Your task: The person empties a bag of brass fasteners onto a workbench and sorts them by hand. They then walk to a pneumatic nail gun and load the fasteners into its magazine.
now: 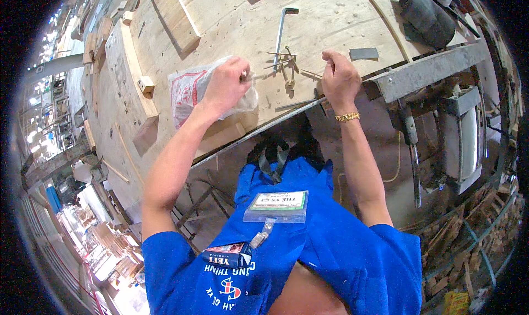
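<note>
My left hand (225, 88) is closed with curled fingers over a clear plastic bag (186, 92) with red print. Whatever its fingers hold, if anything, is hidden. Across from it my right hand (340, 82) is also closed, thumb against the fingers, beside a small pile of long brass-coloured screws (289, 72). One thin screw points toward the right hand; I cannot tell whether the fingers touch it. Behind the pile a hex key (280, 36) with a dark short end lies on the wooden tabletop (237, 28), its long arm reaching the screws.
A small grey flat piece (363, 54) lies right of my right hand. Wooden boards (175, 18) and a notched wooden rail (135, 67) lie at the left. A metal clamp bar (430, 72) borders the table at right, near a dark rolled object (427, 20).
</note>
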`<action>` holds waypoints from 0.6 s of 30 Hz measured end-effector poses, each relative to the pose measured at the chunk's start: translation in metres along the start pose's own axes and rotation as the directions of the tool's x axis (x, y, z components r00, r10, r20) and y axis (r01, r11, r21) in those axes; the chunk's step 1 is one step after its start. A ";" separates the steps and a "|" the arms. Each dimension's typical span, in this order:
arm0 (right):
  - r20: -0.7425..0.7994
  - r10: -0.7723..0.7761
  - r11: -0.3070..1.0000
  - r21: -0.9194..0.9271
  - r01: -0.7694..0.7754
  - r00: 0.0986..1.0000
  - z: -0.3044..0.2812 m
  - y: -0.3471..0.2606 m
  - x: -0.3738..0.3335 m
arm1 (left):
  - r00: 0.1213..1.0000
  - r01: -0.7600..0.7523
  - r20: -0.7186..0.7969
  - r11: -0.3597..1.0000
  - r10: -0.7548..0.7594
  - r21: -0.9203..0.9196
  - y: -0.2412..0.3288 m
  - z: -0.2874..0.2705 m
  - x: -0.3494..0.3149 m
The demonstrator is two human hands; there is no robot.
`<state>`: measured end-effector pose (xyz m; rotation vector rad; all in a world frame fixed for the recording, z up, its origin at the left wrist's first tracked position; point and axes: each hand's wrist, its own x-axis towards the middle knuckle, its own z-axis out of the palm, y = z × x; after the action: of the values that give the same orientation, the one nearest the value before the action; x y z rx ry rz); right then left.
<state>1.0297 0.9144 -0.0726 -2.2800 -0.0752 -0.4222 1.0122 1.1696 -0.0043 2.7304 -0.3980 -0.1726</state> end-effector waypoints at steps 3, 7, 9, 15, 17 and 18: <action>-0.005 0.016 1.000 0.004 -0.016 1.000 0.000 0.002 -0.001 | 0.981 0.192 0.017 0.944 -0.195 -0.269 0.033 -0.017 0.035; 0.007 0.019 0.999 0.042 -0.019 1.000 -0.001 -0.004 -0.001 | 0.957 0.271 0.030 0.847 -0.290 -0.457 0.029 0.010 0.056; 0.005 0.009 0.999 0.047 -0.009 1.000 -0.001 -0.003 -0.001 | 0.944 0.243 -0.096 0.862 -0.316 -0.445 0.027 0.023 0.055; -0.047 0.011 0.998 0.059 -0.008 0.999 -0.001 -0.001 -0.003 | 0.934 0.225 0.269 0.972 -0.236 0.074 0.013 -0.010 0.004; -0.069 0.011 0.998 0.058 -0.007 0.998 0.000 -0.002 -0.002 | 0.800 0.039 0.541 0.923 -0.259 0.383 0.007 -0.017 -0.009; -0.075 0.009 0.997 0.071 -0.003 0.997 0.001 -0.003 -0.002 | 0.857 -0.009 0.468 0.903 -0.215 0.429 0.004 -0.015 -0.018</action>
<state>1.0275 0.9170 -0.0717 -2.1921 -0.0444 -0.4938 0.9964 1.1766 0.0124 3.1057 -0.4668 -0.9601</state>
